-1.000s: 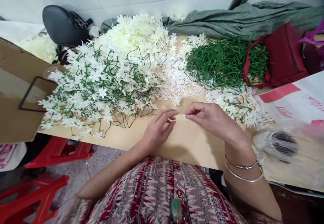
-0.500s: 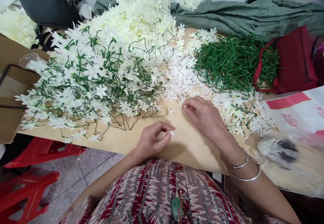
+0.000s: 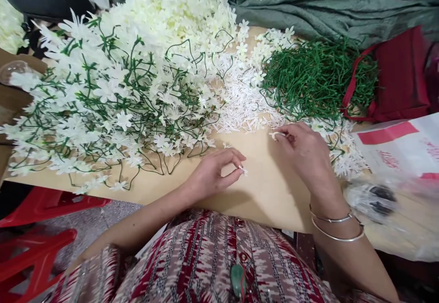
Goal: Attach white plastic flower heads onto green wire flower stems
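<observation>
My left hand [image 3: 214,175] hovers over the bare tan tabletop [image 3: 260,184], its fingertips pinching a small white flower piece [image 3: 243,171]. My right hand [image 3: 305,150], with two silver bangles on the wrist, pinches a thin white stamen piece [image 3: 275,135] at the edge of the heap of white stamens [image 3: 240,97]. A pile of green stems [image 3: 315,77] lies just beyond the right hand. To the left spreads a large heap of finished white flowers on green stems [image 3: 113,106], with loose cream petals [image 3: 178,15] piled behind it.
A grey-green cloth [image 3: 329,8] lies along the back. A red bag [image 3: 401,74] sits at the far right, with a white and red plastic bag [image 3: 401,150] and a clear bag [image 3: 373,198] nearer. Red stools [image 3: 37,248] stand at the lower left.
My right hand moved right along the stamen heap and lifted a stamen piece. My left hand stayed near the table's front, still pinching the flower piece. The view shifted closer and forward.
</observation>
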Motion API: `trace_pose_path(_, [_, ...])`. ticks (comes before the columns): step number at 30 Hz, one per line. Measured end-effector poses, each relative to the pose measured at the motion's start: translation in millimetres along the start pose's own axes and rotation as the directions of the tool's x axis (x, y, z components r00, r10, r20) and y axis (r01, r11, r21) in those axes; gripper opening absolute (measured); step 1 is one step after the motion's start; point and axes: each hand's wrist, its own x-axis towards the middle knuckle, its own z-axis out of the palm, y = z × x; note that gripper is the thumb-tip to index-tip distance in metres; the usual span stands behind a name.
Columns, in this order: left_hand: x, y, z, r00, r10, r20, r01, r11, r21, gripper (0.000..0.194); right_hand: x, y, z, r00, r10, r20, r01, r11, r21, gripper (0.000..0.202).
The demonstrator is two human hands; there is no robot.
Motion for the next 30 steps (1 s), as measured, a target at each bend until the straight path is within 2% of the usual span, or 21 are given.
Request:
trace_pose_path(4, [12.9,-2.3,18.6,0.991,-0.132,0.008,0.131,0.969,-0.211,0.007,0.3,11.7,-5.2,0.996,0.073,-0.045,-0.058,0.960,0.273,0.020])
trace_pose_path(7, [23.1,-3.5,30.7,0.983,-0.182,-0.031,0.168,0.951,-0.259,0.014,2.9,13.0,-1.6,0.989,0.137,-0.059,-0.097,0.890,0.446,0.017])
trace_pose_path(10, [31.0,-3.5,39.8,0.976,-0.209,-0.057,0.184,0.938,-0.292,0.016,6.1,12.5,4.3,0.981,0.171,-0.097,-0.093,0.837,0.540,0.024])
trace_pose_path(13, [33.2,-4.8,46.3,0.969,-0.227,-0.096,0.188,0.932,-0.310,0.019,6.4,12.6,6.1,0.974,0.157,-0.166,-0.061,0.879,0.473,0.022])
trace_pose_path(15, [32.0,-6.8,49.4,0.965,-0.225,-0.133,0.176,0.935,-0.308,0.019,4.7,12.6,4.9,0.980,0.102,-0.169,-0.031,0.924,0.381,0.016])
trace_pose_path(19, [33.2,-11.8,53.2,0.947,-0.248,-0.203,0.163,0.918,-0.362,0.021,2.8,10.3,3.7,0.999,-0.034,-0.040,0.042,0.975,0.216,0.016])
trace_pose_path(22, [42.1,-15.4,53.7,0.924,-0.325,-0.204,0.186,0.845,-0.501,0.030,4.0,8.1,3.7,0.998,-0.049,0.025,0.046,0.991,0.127,0.015])
trace_pose_path(24, [49.9,-17.8,53.0,0.905,-0.379,-0.195,0.200,0.782,-0.590,0.034,4.0,7.2,2.3,0.999,-0.048,0.001,0.047,0.989,0.139,0.014])
trace_pose_path(26, [56.6,-20.3,52.1,0.888,-0.413,-0.204,0.201,0.746,-0.635,0.031,2.1,5.9,0.1,0.996,-0.039,-0.075,0.053,0.978,0.203,0.013])
trace_pose_path(30, [62.6,-25.4,52.7,0.874,-0.411,-0.259,0.163,0.751,-0.640,0.025,-4.5,-1.9,-0.3,0.983,0.029,-0.183,0.043,0.924,0.381,0.009])
